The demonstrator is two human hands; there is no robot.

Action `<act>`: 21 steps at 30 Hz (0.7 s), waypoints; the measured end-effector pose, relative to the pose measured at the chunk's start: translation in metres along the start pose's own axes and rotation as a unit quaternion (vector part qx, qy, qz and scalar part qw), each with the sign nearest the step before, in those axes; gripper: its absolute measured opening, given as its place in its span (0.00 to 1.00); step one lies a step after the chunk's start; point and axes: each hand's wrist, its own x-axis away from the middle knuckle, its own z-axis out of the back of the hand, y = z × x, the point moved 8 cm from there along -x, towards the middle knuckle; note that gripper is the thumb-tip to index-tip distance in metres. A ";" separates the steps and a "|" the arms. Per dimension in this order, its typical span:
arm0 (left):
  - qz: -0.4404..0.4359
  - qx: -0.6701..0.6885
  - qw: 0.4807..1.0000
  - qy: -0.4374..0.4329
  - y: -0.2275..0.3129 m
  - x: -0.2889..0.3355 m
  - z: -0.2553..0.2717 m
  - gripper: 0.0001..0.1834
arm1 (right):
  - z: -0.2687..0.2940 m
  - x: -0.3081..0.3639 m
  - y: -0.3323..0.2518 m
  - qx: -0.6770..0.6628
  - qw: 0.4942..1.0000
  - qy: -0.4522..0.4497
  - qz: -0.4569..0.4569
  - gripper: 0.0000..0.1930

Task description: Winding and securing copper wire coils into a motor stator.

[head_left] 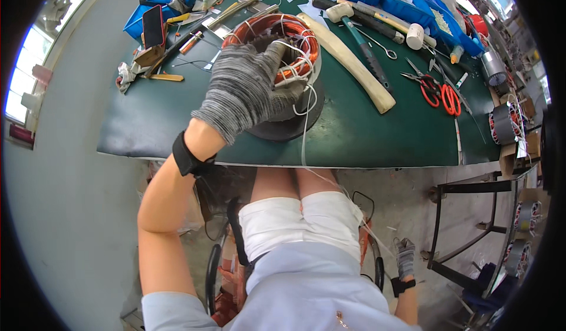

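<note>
A motor stator [306,36] with copper windings laced in white cord sits on a round dark base [289,127] near the table's front edge. My left hand [244,86], in a grey striped glove, grips its near left side; the fingers reach into the ring and the fingertips are partly hidden. White lacing cord [304,136] loops at the stator's right side, drops over the table edge and crosses my lap to the right. Low beside the chair, my right hand [405,257], also gloved, is closed at the cord's far end.
A wooden stick [354,65], a mallet [359,42] and red-handled scissors [449,98] lie right of the stator. Blue bins [138,21] with a phone [154,27] stand at the back left, others at the back right. A black metal frame [471,187] stands on the right with more stators.
</note>
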 end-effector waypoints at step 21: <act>-0.031 0.042 0.998 -0.020 0.005 0.006 -0.002 0.26 | -0.026 0.107 -0.286 -0.201 0.952 -0.171 0.153 0.11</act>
